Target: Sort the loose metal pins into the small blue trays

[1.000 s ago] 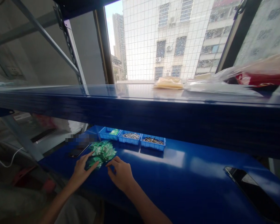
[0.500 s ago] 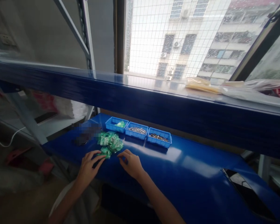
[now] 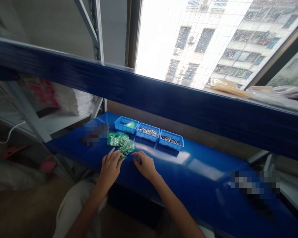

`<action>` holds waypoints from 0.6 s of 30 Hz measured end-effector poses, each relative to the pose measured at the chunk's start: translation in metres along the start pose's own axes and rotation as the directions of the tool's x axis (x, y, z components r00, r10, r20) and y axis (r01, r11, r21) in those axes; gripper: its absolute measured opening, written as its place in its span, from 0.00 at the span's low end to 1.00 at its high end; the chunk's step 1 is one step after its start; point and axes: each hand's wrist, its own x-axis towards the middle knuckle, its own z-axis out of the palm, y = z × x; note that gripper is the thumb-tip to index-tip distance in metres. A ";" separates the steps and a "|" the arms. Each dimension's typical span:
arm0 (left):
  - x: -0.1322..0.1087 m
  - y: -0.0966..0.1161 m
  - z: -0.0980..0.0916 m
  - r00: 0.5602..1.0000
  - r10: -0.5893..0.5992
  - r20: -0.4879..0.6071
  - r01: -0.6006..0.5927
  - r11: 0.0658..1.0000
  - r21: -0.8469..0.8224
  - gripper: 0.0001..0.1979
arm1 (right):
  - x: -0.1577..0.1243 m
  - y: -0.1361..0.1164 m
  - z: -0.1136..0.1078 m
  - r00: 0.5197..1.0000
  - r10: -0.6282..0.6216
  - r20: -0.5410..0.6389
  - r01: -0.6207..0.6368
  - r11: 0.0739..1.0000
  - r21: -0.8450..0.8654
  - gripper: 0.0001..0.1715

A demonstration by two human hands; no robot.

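Note:
My left hand is closed in a pinch at the near edge of a pile of small green-and-clear plastic bags. A green bag shows at its thumb and forefinger. Just to the right, my right hand hovers low over the blue table, fingers curled and thumb drawn in. Whatever its fingertips hold, if anything, is too small to make out. Behind the pile stands a blue bin with a green bag in it.
Beside that bin stand a middle bin of thin silver metal pieces and a right bin of darker ones. A blue shelf beam crosses above the table. Blurred-out objects lie at the table's left and right.
My left hand has moved right, and its fingers have closed together at the green bags. My right hand stays curled beside the pile. The camera view has shifted.

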 end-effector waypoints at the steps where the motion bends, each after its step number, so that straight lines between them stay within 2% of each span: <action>1: 0.002 0.001 -0.002 1.000 -0.003 -0.010 0.003 1.000 -0.009 0.08 | 0.000 0.001 0.001 1.000 0.011 -0.012 -0.010 1.000 0.015 0.14; 5: 0.009 0.009 -0.007 0.995 -0.075 -0.066 0.065 0.988 -0.141 0.09 | 0.002 0.005 0.002 0.997 0.045 -0.056 -0.036 0.988 0.152 0.17; 9: 0.014 0.023 0.003 0.985 -0.163 0.052 0.171 0.905 -0.389 0.12 | 0.005 0.013 0.005 0.992 0.079 -0.096 -0.030 0.902 0.431 0.32; 11: 0.019 0.030 0.010 0.981 -0.168 0.097 0.194 0.864 -0.465 0.13 | 0.008 0.017 0.007 0.995 0.076 -0.064 -0.029 0.836 0.548 0.30; 15: 0.026 0.037 0.017 0.971 -0.230 0.067 0.231 0.829 -0.509 0.13 | 0.013 0.020 0.010 0.997 0.075 0.010 -0.060 0.704 0.707 0.19; 18: 0.028 0.036 0.020 0.967 -0.252 0.042 0.239 0.834 -0.497 0.13 | 0.015 0.019 0.011 0.992 0.123 -0.028 -0.061 0.662 0.747 0.19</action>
